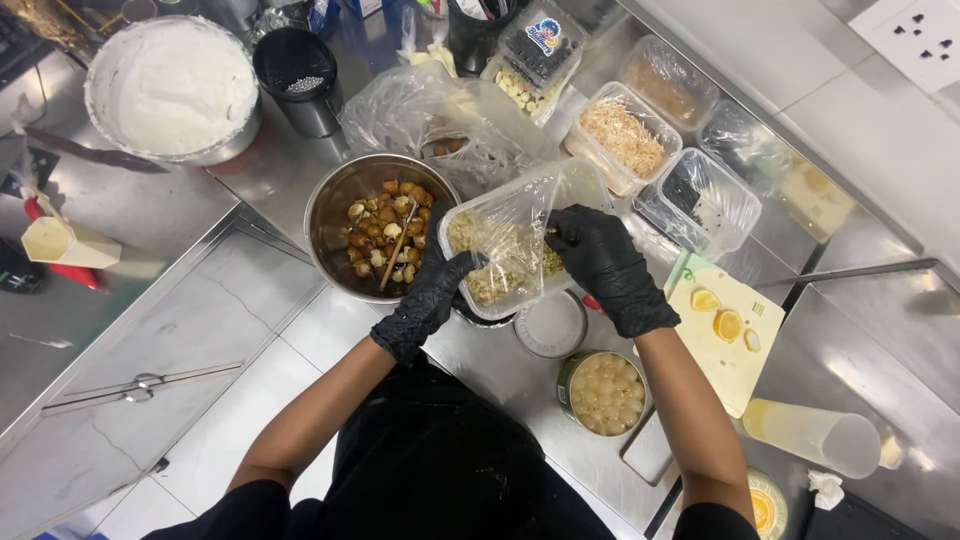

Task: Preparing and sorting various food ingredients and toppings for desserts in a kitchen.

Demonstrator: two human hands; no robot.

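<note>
Between my two hands sits a clear plastic tub [500, 255] of chopped pale nuts, tilted over the edge of the steel bowl [340, 205]. My left hand [430, 295], in a black glove, is closed around the tub's near corner, fingers curled under its rim. My right hand [605, 260], also gloved in black, pinches the loose plastic film [520, 215] that covers the tub, thumb and fingers shut on it at the far side.

Just beyond my left hand, the steel bowl holds brown and cream pieces with a wooden stick [397, 245] lying among them. Beneath the tub, near my right wrist, a round white lid [552, 325] lies on the bench [500, 370], and closer to me along my right forearm stands an open can [602, 392] of pale round fruit. To the right of my right hand is a cutting board [725, 355] with lemon slices [728, 324]. Past my hands lie a crumpled plastic bag [440, 115] and more clear tubs, one with shredded pale strips [625, 137]. Well off to the far left stands a large bowl of white cream [175, 85].
</note>
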